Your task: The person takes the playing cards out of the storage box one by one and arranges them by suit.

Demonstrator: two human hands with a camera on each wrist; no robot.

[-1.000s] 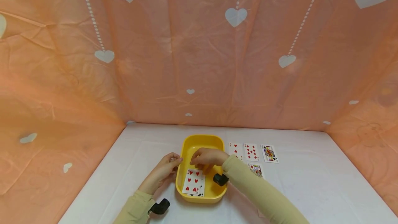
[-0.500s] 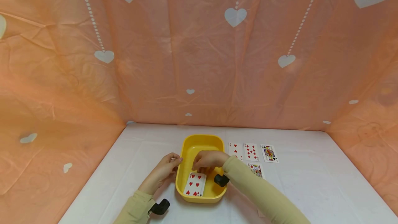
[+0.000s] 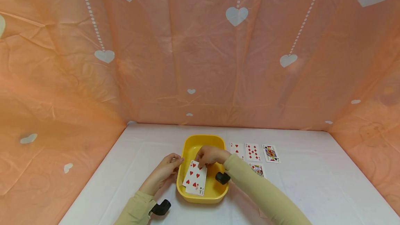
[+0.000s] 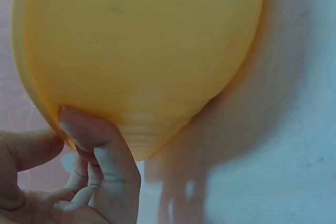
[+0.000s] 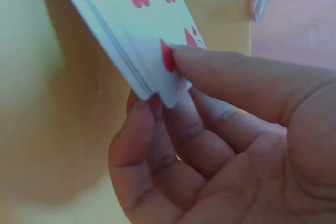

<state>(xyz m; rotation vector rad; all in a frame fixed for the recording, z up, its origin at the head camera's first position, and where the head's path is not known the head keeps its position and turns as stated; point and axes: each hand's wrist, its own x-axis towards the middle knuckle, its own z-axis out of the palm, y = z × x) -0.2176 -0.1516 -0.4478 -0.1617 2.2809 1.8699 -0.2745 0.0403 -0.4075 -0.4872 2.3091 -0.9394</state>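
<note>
Right grip [image 3: 211, 155] pinches stacked cards [image 3: 193, 191] — six of hearts [image 3: 194, 177] uppermost — inside yellow tray [image 3: 203, 199]; left grip [image 3: 162, 172] pinches tray's side.

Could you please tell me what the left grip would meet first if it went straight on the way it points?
The left grip would probably meet the yellow, round-cornered plastic tray first; it seems to be pinching the side wall.
</note>
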